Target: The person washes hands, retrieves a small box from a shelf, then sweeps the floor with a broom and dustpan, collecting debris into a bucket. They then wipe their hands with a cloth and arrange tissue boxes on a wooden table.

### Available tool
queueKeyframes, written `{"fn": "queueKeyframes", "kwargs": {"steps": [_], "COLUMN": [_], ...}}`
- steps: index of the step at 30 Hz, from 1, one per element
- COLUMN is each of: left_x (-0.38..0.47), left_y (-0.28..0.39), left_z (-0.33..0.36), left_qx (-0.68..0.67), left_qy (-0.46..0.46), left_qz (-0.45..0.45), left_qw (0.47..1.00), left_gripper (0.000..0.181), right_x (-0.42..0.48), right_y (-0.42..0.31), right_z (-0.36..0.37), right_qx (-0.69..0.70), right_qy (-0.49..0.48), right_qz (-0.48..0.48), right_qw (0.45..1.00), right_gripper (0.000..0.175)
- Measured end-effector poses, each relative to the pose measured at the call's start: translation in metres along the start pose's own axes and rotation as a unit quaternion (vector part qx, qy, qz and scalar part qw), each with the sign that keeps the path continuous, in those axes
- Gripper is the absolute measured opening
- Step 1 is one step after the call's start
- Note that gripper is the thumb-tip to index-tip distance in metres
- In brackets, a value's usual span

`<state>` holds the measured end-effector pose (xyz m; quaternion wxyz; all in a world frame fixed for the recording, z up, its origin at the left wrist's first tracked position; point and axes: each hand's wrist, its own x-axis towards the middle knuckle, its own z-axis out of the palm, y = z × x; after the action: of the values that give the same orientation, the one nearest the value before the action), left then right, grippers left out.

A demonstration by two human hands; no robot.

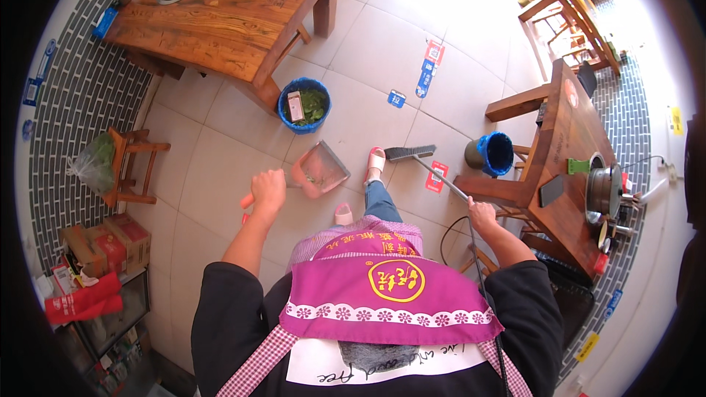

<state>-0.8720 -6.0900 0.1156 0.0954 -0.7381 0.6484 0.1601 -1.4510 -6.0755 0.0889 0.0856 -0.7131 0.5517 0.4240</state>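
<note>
My left hand [269, 192] is closed around the handle of a pink dustpan [321, 170], which lies low over or on the tiled floor with a little green and pale debris in it. In my right hand [481, 214] is the grey stick of a broom [411, 153]. Its dark bristle head rests on the floor beside my pink and white slipper [376, 161], apart from the dustpan. Just beyond the dustpan stands a bin with a blue liner [304, 127], holding green leaves and a small carton.
A wooden table [220, 38] stands at upper left, another [529, 176] at right with a pot [601, 190] and a phone. Beside the right table is a second blue-lined bin [488, 153]. A wooden stool [138, 149] and cardboard boxes [107, 245] are at left. A cable hangs near my right arm.
</note>
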Motion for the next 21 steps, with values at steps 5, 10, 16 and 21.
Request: {"fn": "queueKeyframes", "kwargs": {"steps": [5, 10, 16, 21], "left_x": [0.007, 0.012, 0.017, 0.017], "left_y": [-0.004, -0.006, -0.004, 0.006], "left_z": [-0.002, -0.003, -0.006, -0.006], "left_qx": [0.002, -0.002, -0.007, -0.003], "left_qy": [0.001, 0.016, 0.017, 0.004], "left_qz": [0.001, 0.002, 0.001, 0.007], "left_qw": [1.0, 1.0, 1.0, 1.0], "left_gripper": [0.018, 0.018, 0.018, 0.018], "right_x": [0.01, -0.01, -0.063, -0.038], "right_y": [0.006, 0.057, 0.092, 0.102], "right_z": [-0.036, -0.114, -0.206, -0.099], "right_qx": [0.083, 0.082, 0.016, 0.137], "right_qy": [-0.034, -0.024, -0.064, -0.01], "right_qz": [0.025, 0.076, 0.075, 0.142], "right_qw": [0.996, 0.993, 0.995, 0.98], "right_gripper": [0.031, 0.028, 0.034, 0.043]}}
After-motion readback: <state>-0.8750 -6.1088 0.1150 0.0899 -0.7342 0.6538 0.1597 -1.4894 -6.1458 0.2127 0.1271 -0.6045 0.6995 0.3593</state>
